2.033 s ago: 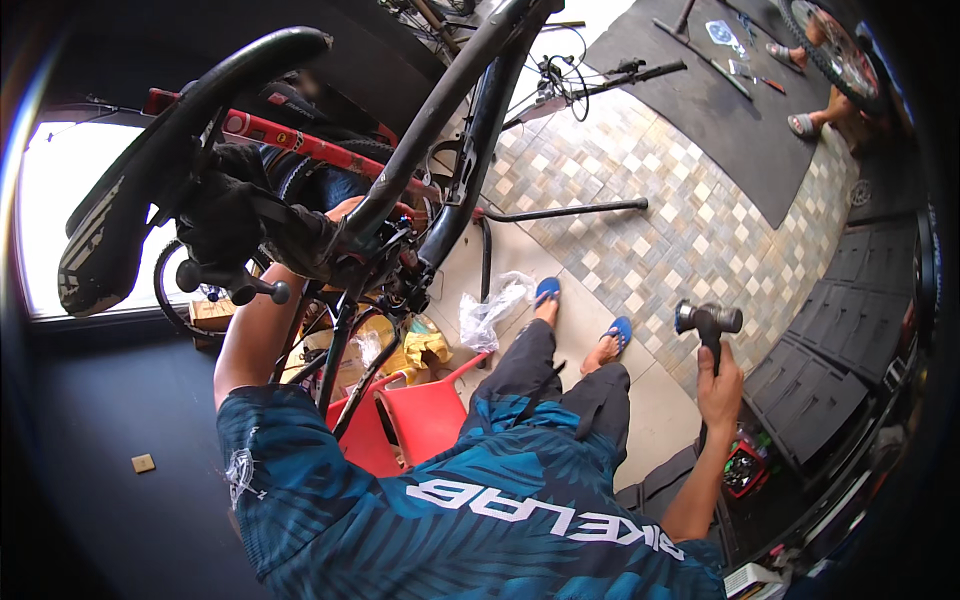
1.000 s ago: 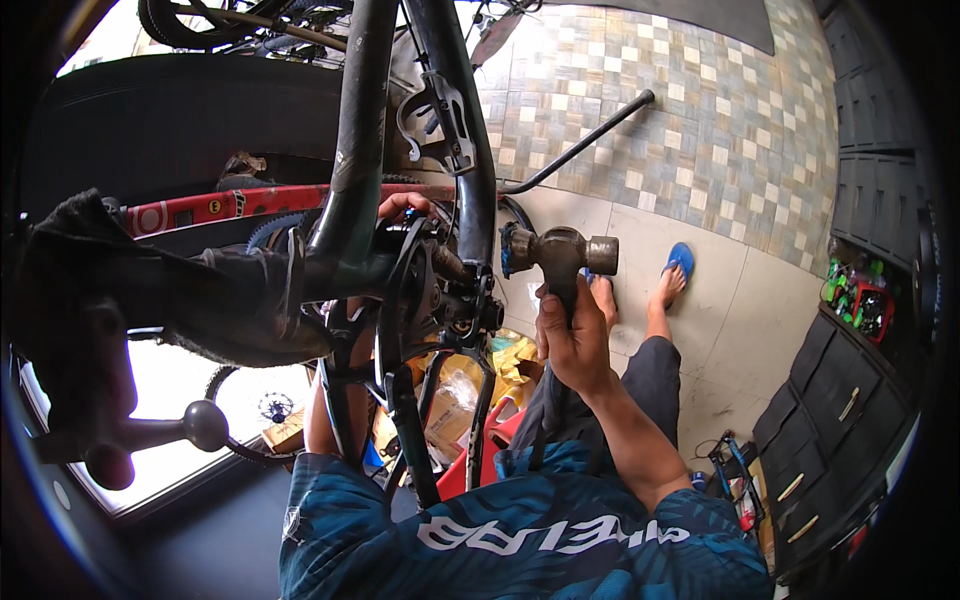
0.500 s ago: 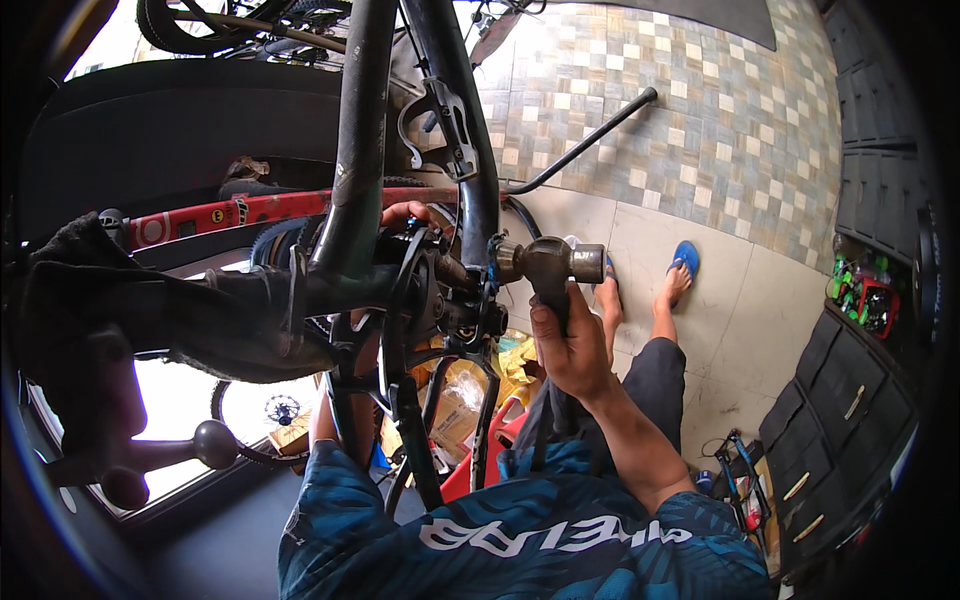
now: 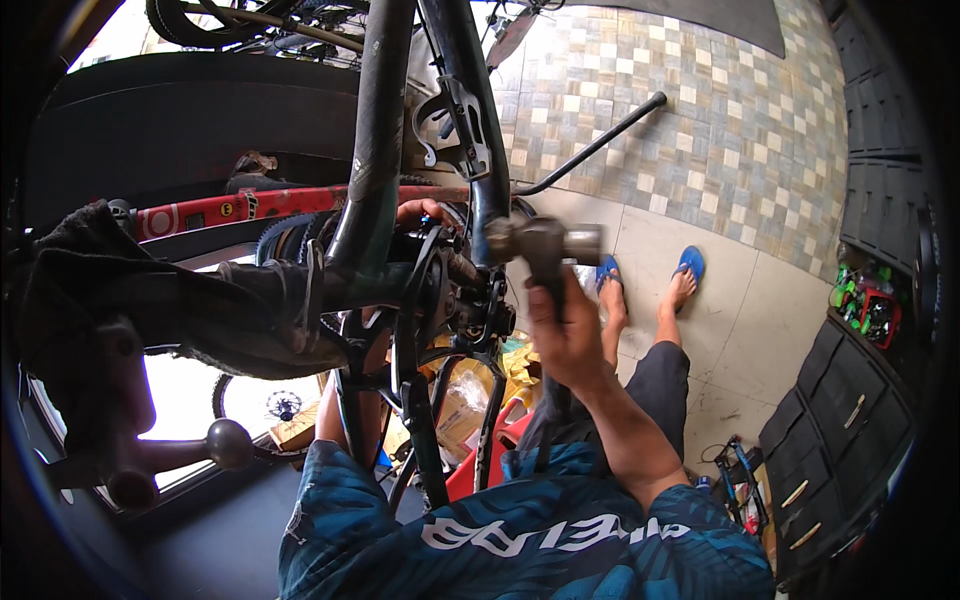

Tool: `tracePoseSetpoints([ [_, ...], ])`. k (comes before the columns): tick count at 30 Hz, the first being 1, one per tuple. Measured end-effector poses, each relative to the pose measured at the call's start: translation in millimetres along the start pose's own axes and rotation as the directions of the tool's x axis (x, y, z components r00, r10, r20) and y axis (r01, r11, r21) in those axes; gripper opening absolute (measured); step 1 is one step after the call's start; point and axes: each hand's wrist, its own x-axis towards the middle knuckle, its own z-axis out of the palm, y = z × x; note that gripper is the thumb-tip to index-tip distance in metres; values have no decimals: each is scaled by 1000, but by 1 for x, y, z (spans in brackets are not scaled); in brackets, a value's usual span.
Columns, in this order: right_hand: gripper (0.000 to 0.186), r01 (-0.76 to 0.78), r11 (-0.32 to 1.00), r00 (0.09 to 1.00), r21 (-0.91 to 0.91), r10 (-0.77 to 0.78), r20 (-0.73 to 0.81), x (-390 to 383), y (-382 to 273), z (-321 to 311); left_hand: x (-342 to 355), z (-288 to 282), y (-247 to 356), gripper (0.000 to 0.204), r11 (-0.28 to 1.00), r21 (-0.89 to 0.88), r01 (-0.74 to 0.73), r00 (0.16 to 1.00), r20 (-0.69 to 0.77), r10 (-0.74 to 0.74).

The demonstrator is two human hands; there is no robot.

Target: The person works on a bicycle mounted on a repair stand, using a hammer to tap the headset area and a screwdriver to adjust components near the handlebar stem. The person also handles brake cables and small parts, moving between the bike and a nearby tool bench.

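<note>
Gripping in right hand [image 4: 570, 335] a hammer [image 4: 545, 243] newly blurred just beyond that grip, overlapping in view bicycle frame [image 4: 488, 195] to its left, suggesting active striking, with left hand [image 4: 423, 210] too hidden to tell its hold.

Bicycle workshop: frame [image 4: 372, 150] in repair stand [image 4: 120, 385]

Frame [image 4: 377, 140] between left hand [image 4: 425, 212] and right hand [image 4: 570, 335].
The left hand is behind the frame; the hammer [image 4: 543, 245], in the right hand, sits at the frame's right side, contact blurred. The clamp [image 4: 120, 395] is left, a wheel [image 4: 283, 404] beyond it, a chair [image 4: 487, 462] below the frame, a stand leg [image 4: 605, 143] ahead to the right, drawers [image 4: 825, 400] far right.
</note>
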Motion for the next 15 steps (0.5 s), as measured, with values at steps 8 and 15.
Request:
tracePoseSetpoints([
  [8, 28, -116, 989, 990, -88, 107, -95, 1, -20, 6, 0, -14, 0, 67, 987, 144, 66, 995, -86, -54],
  [15, 27, 28, 999, 1000, -28, -28, 3, 5, -7, 3, -1, -2, -4, 60, 1000, -1, -22, 1000, -21, 22],
])
